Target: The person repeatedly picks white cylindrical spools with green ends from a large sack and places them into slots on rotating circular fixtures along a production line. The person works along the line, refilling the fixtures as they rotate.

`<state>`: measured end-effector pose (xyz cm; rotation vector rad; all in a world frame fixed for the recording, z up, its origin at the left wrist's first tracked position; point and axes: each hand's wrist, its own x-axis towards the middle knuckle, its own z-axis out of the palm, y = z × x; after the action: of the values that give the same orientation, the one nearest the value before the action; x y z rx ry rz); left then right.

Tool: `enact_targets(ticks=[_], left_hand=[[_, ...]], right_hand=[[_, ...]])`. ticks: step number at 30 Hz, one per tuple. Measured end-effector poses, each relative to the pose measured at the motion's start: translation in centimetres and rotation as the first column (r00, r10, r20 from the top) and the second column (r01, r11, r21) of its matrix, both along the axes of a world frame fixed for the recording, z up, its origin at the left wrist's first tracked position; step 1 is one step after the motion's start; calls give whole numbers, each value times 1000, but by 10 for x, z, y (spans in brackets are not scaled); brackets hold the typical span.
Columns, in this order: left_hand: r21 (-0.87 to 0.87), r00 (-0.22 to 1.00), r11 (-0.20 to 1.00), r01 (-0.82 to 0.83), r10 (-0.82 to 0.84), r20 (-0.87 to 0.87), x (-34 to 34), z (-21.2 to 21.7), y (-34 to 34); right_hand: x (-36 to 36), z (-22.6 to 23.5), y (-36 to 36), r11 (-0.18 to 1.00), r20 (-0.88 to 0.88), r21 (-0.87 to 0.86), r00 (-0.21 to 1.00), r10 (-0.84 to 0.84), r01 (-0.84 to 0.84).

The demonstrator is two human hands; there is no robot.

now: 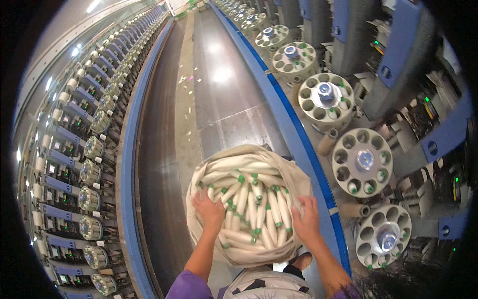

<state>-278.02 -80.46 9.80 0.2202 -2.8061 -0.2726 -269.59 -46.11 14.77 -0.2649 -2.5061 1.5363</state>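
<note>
A beige cloth bag [200,172] stands wide-mouthed in front of me, its rim folded outward. Inside lie many slim bobbins [252,212] wound with white yarn, their green ends pointing various ways. My left hand [209,209] is at the left side of the rim, fingers on the cloth and thumb toward the bobbins. On the opposite side my right hand [306,219] has the rim between thumb and fingers. The fingertips of both hands are partly hidden or blurred.
At right, a row of round bobbin magazines [365,158] lines a machine behind a blue rail [294,119]. Brown yarn cones [327,142] sit between them. Another machine row [89,172] runs along the left. Scraps [183,78] lie on the aisle floor [219,94].
</note>
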Motion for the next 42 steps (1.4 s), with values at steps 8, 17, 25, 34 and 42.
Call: enact_targets(ticks=[8,17,25,34,42], left_hand=[[-27,962,985,-171,173,213,-64,5,-82],[523,929,790,-320,152,338,-90,-24,-140],[740,974,639,-213,81,210,-73,-1,-126],[239,974,946,219,-226,4,-25,-1,-76],[350,745,867,-354,35,667,2,-69,1]], right_hand=[[-235,-75,-88,833,63,547,996,60,-85],[-220,-57,-86,934,371,-336,895,247,-118],[-196,8,-47,776,346,-573,781,521,-264],[-130,-95,-75,996,177,83,984,12,-27],[-163,-79,-121,622,433,522,810,396,-584]])
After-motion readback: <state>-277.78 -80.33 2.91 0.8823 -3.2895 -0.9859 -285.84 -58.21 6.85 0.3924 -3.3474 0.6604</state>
